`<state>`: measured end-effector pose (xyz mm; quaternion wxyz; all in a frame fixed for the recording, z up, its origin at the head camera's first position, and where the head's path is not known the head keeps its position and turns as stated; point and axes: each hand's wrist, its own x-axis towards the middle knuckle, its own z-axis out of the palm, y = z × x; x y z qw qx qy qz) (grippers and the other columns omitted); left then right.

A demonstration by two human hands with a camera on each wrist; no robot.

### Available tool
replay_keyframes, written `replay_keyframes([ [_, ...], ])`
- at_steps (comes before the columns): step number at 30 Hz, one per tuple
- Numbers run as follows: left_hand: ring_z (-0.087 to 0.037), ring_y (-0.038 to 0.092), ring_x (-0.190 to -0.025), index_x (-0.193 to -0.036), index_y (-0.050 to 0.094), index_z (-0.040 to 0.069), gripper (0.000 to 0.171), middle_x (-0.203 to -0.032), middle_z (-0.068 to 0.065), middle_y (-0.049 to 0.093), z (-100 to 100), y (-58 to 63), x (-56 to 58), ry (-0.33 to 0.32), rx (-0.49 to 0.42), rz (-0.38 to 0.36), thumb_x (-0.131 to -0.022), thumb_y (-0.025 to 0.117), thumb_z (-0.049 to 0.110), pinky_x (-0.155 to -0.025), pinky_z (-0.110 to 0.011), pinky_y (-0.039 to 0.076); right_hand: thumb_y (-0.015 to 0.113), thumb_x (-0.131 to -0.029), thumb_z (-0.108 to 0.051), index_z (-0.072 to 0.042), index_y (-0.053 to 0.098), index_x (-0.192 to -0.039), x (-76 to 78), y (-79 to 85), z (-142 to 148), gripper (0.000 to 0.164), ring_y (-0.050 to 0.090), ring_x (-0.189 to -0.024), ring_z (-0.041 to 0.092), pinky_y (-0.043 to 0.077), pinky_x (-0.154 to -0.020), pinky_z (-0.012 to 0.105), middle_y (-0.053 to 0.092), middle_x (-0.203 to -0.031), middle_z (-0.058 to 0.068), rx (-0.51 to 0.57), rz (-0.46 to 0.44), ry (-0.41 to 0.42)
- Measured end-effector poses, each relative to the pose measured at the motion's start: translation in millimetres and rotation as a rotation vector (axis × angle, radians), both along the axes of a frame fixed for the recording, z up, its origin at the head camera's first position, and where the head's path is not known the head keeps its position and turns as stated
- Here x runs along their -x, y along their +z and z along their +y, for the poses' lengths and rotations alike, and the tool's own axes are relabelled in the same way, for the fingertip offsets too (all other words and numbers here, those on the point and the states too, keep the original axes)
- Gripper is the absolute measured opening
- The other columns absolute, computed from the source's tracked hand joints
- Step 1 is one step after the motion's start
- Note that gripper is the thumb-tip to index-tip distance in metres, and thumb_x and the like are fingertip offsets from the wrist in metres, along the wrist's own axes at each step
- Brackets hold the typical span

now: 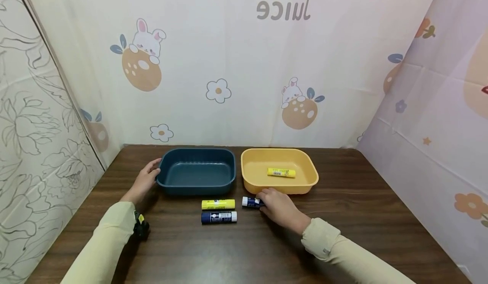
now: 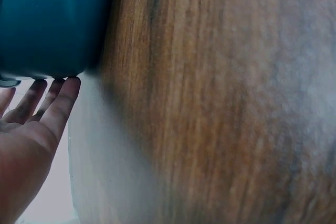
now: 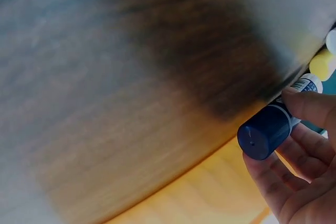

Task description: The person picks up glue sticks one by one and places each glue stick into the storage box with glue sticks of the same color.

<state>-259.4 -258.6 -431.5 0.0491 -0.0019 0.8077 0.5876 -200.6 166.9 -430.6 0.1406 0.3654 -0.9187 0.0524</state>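
Observation:
My left hand (image 1: pixel 146 178) touches the left wall of a dark teal tray (image 1: pixel 196 186); in the left wrist view its straight fingertips rest against the tray's side (image 2: pixel 47 30). With thumb and fingers my right hand (image 1: pixel 277 207) pinches a dark blue glue stick (image 1: pixel 250 202) with a white end, just in front of a yellow tray (image 1: pixel 280 188). The right wrist view shows the blue end of that glue stick (image 3: pixel 264 132) between thumb and fingers. Inside the yellow tray lies a yellow glue stick (image 1: pixel 281 172).
Between the hands, a second yellow glue stick (image 1: pixel 218 204) and another dark blue glue stick (image 1: pixel 219 217) lie side by side on the brown wooden table (image 1: pixel 213 254). A patterned curtain (image 1: pixel 244 63) hangs behind the trays.

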Motion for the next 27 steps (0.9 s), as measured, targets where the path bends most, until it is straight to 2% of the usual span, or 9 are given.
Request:
replay_keyframes([
  [10, -0.045, 0.024, -0.134, -0.152, 0.014, 0.004, 0.051, -0.150, -0.031, 0.017, 0.1, -0.1, 2.2, -0.004, -0.003, 0.009, -0.105, 0.026, 0.018, -0.104, -0.058, 0.029, 0.079, -0.076, -0.010, -0.007, 0.066, -0.102, -3.8, 13.6, 1.9, 0.029, 0.059, -0.084, 0.017, 0.053, -0.072, 0.034, 0.064, -0.094, 0.003, -0.008, -0.034, -0.013],
  [20, -0.045, 0.024, -0.134, -0.152, 0.013, 0.004, 0.051, -0.150, -0.031, 0.016, 2.1, 3.8, 0.1, -0.010, 0.006, 0.012, -0.105, 0.025, 0.018, -0.104, -0.058, 0.028, 0.079, -0.077, -0.012, -0.008, 0.065, -0.099, -9.3, 33.8, -0.4, 0.026, 0.056, -0.079, 0.016, 0.052, -0.064, 0.031, 0.063, -0.089, 0.001, -0.017, 0.017, -0.006],
  [27, -0.045, 0.025, -0.133, -0.152, 0.013, 0.004, 0.051, -0.149, -0.031, 0.018, -0.2, 0.6, 0.4, -0.010, -0.009, 0.004, -0.105, 0.025, 0.017, -0.104, -0.059, 0.028, 0.079, -0.078, -0.012, -0.007, 0.067, -0.105, -6.2, 45.4, -6.2, 0.030, 0.055, -0.080, 0.014, 0.053, -0.070, 0.030, 0.063, -0.090, 0.001, -0.033, -0.033, -0.013],
])
